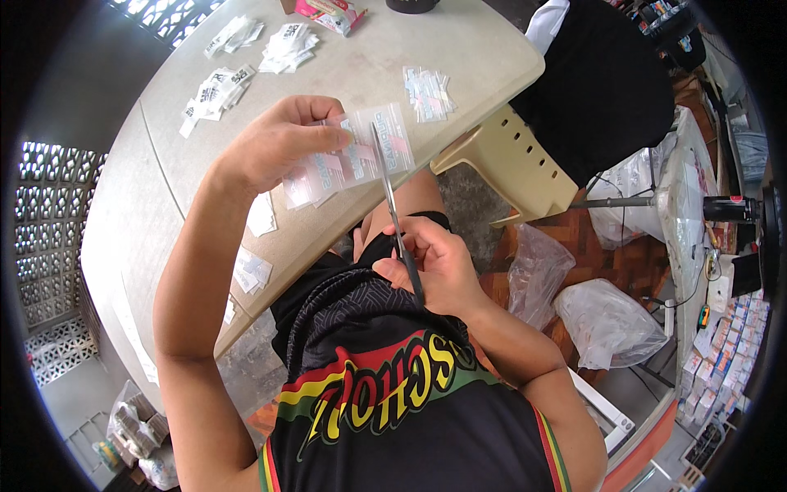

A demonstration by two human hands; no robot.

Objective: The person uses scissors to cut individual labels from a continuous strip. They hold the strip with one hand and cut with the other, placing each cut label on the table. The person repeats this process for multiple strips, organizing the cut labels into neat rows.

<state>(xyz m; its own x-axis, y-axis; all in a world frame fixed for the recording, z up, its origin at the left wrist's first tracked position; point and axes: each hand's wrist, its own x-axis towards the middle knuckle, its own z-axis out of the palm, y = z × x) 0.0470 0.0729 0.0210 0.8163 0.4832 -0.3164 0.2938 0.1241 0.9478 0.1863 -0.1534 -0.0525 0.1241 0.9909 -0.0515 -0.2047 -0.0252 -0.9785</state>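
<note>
My left hand (295, 138) pinches a translucent printed sheet (366, 161) between thumb and fingers, over the table's near edge. In my right hand (433, 261), close to my body, is a pair of scissors (391, 200) with dark handles. Its blades reach up across the right part of the sheet; whether they are spread cannot be told. Right of the sheet, a pile of cut printed pieces (428, 94) lies on the table. Small white pieces (262, 215) rest below my left hand, with further printed pieces (252, 270) nearer the edge.
Several piles of printed pieces (218, 92) lie on the pale folding table (166, 104). A pink packet (329, 13) and a dark round object (412, 5) stand at its far side. A beige plastic chair (516, 166) is at the right, with plastic bags (609, 323) on the floor.
</note>
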